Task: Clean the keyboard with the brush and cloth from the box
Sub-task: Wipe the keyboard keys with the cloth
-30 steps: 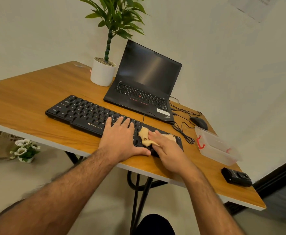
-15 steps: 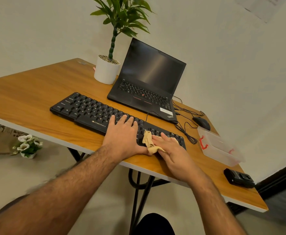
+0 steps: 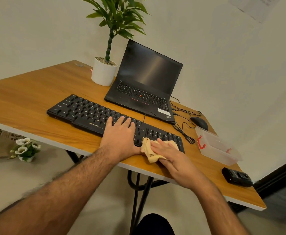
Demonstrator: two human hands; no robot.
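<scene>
A black keyboard (image 3: 88, 112) lies across the wooden desk (image 3: 28, 99). My left hand (image 3: 120, 134) rests flat on its middle keys, fingers spread, holding it down. My right hand (image 3: 171, 155) presses a crumpled beige cloth (image 3: 149, 150) against the keyboard's right end, near its front edge. Part of the cloth hangs over the desk surface in front of the keyboard. A clear plastic box (image 3: 218, 148) with red clips stands open to the right. No brush is visible.
An open black laptop (image 3: 147, 85) stands behind the keyboard, with a white potted plant (image 3: 104, 72) to its left. A black mouse (image 3: 199, 122) and loose cables (image 3: 183, 131) lie behind the box. A small black device (image 3: 237, 178) sits near the desk's right corner.
My right hand has slid the cloth toward me along the keyboard's right end, down to its front edge. My left hand stays put on the keys. The camera shifted slightly.
</scene>
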